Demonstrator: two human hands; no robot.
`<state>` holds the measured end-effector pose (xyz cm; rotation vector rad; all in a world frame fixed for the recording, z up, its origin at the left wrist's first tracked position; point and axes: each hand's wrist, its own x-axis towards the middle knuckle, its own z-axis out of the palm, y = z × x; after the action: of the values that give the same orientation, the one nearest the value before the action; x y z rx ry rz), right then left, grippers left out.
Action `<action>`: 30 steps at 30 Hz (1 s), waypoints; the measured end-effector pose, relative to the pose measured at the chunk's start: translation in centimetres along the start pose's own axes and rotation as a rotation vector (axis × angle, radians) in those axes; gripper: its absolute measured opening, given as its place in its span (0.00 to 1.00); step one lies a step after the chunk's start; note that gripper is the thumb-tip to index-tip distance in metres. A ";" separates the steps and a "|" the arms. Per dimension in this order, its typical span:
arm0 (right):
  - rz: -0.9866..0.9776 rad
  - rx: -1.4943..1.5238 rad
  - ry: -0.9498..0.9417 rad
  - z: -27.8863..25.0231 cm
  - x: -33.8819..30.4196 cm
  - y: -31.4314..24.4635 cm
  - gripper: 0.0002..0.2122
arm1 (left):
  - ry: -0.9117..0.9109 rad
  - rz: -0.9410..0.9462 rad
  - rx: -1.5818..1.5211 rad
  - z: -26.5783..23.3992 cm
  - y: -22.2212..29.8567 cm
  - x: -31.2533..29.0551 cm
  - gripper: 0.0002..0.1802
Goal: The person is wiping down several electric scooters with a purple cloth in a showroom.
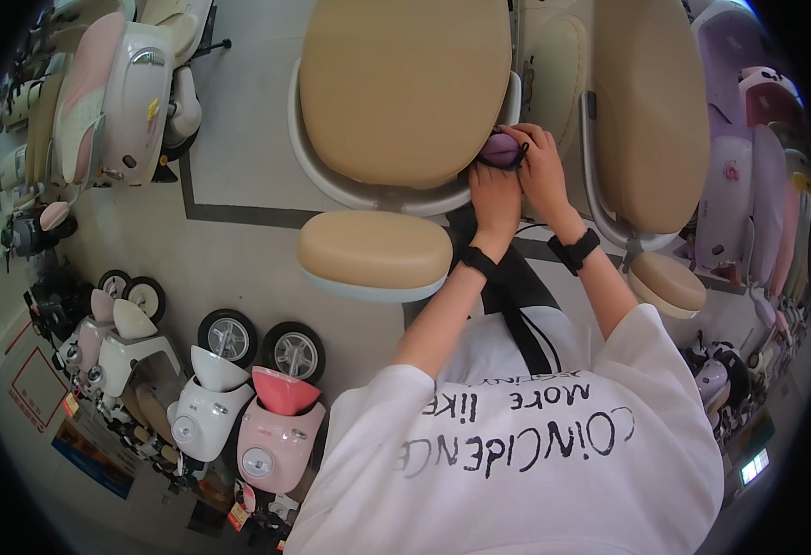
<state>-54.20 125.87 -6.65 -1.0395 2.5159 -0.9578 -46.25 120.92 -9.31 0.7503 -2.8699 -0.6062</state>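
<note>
Both hands meet beside the large tan scooter seat (405, 92), along its right edge. A small rounded purple object (501, 148) with a black cord or strap sits between them; its exact kind does not show. My right hand (541, 166) is closed over its right and upper side, fingers curled. My left hand (495, 196) grips it from the near side, with the fingertips partly hidden. A grey-silver rail (350, 190) curves round the seat. Close behind that rail is a tan backrest pad (373, 245) with a pale blue underside.
A second tan seat (651, 111) and its small backrest (666, 280) stand close on the right. Purple scooters (727, 185) are beyond it. At left are a white-and-pink scooter (133, 92), a white scooter front (209, 416), a pink one (279, 444) and loose wheels (293, 351).
</note>
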 end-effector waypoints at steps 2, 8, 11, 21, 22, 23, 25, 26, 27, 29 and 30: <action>-0.019 -0.028 0.013 0.8 -1.6 -0.9 0.21 | 0.084 0.003 -0.076 0.2 -1.9 -2.5 0.15; 0.163 0.208 -0.322 0.9 -6.6 -2.1 0.24 | -0.229 -0.109 -0.423 -3.1 -3.6 -5.5 0.21; 0.250 0.308 -0.085 0.7 -5.9 -0.4 0.25 | -0.030 0.091 -0.025 -1.2 -1.9 -3.1 0.20; 0.322 0.175 0.215 -0.5 1.1 2.7 0.14 | -0.014 0.019 0.089 3.3 1.2 8.5 0.16; 0.317 0.162 0.194 -0.4 1.5 2.4 0.13 | 0.042 0.005 0.082 3.5 1.0 8.3 0.16; 0.344 0.180 0.161 -0.1 1.5 2.3 0.11 | 0.100 -0.010 0.076 3.5 0.8 8.0 0.15; 0.376 0.175 0.102 0.5 0.4 1.5 0.11 | 0.093 -0.007 0.092 2.8 0.1 6.2 0.15; 0.418 0.160 0.048 0.5 -0.5 1.3 0.11 | 0.081 0.002 0.097 2.3 0.0 4.9 0.15; 0.454 0.156 -0.022 0.9 -1.7 1.8 0.12 | -0.009 0.015 0.138 1.7 -0.1 3.5 0.15; 0.403 0.151 -0.113 0.8 -3.4 -0.3 0.11 | -0.078 0.013 0.168 0.2 -1.4 0.1 0.15; 0.391 0.138 -0.181 1.2 -4.2 -0.9 0.11 | -0.068 0.008 0.148 -0.1 -2.3 -1.5 0.15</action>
<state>-50.17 127.78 -7.02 -0.5373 2.3425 -0.8621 -43.92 119.81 -10.17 0.7508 -3.0053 -0.4291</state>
